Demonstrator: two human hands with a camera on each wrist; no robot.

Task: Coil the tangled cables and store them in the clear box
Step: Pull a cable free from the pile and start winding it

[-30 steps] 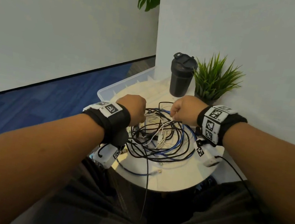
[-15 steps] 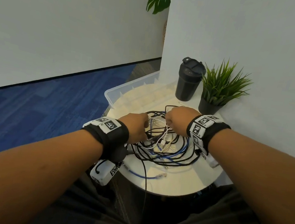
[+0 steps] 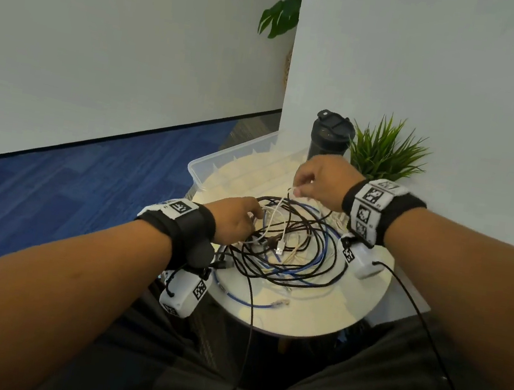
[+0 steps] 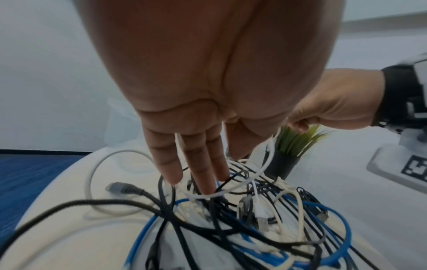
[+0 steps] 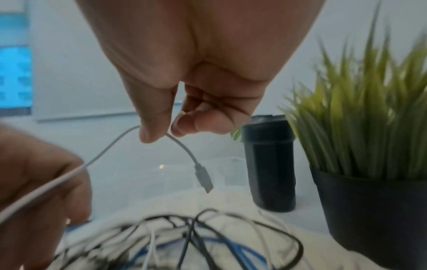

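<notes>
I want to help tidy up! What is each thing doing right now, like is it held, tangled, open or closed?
White cable: one end pinched and lifted by right hand, rest in the pile.
Cable pile: tangled on table.
Left hand: straight fingers in the pile.
Clear box: open, no cables seen inside.
Black cup: upright, lid closed.
Plant: upright.

I see the cable heap (image 3: 284, 248) on the table (image 3: 331, 317), the box (image 3: 216, 166) behind it to the left, the cup (image 3: 329, 139) and plant (image 3: 384, 150) behind right.
</notes>
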